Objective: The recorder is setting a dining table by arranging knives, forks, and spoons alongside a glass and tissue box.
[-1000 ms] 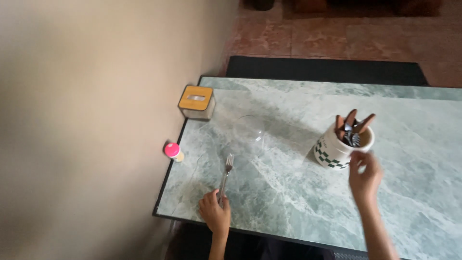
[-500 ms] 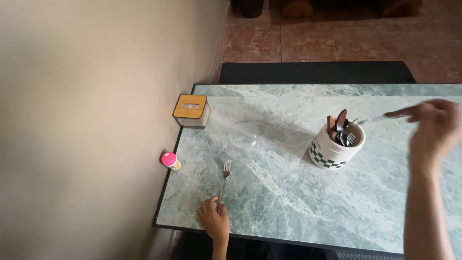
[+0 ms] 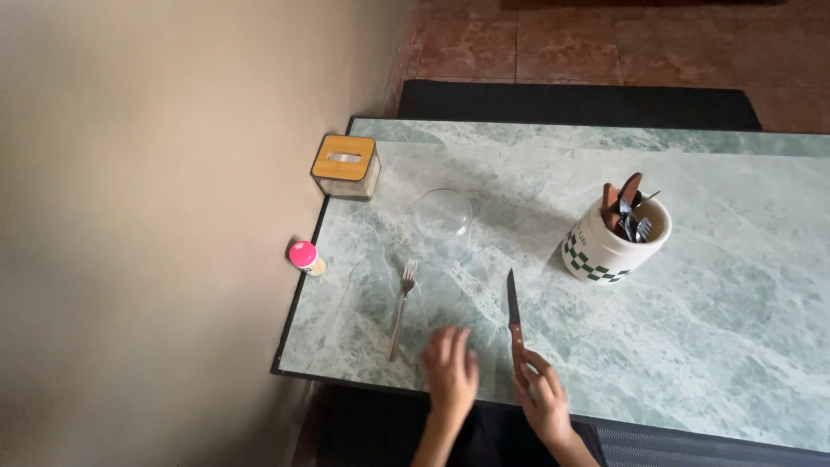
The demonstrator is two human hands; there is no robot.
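On the green marble bench (image 3: 692, 346), we see a checkered cutlery pot (image 3: 612, 246) at centre. Nearer the front edge from the pot, our right hand (image 3: 543, 399) grips the knife (image 3: 513, 316) by its handle; our left hand (image 3: 450, 370) lies open, empty, between knife and fork (image 3: 401, 304).

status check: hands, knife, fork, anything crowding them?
Right hand on the wooden handle of the knife, blade pointing away. Left hand open, flat on the table, between fork and knife. Clear glass bowl beyond; nothing blocking.
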